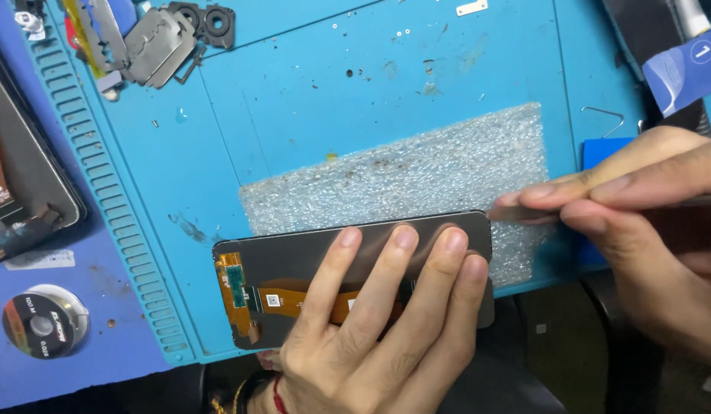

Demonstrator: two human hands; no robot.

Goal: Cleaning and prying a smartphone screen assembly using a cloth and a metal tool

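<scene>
Left hand (371, 322) presses four fingers flat on the screen panel (355, 264); right hand (639, 207) pinches a thin tool (516, 213) closed at its corner, where shallow, gentle prying seems best.

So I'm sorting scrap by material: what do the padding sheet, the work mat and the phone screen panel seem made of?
Padding sheet: clear plastic bubble wrap, going by its bubbled texture. Work mat: probably silicone or rubber, matte blue with moulded ridges. Screen panel: dark, smooth back with an orange flex ribbon; the material under that surface is unclear.
</scene>
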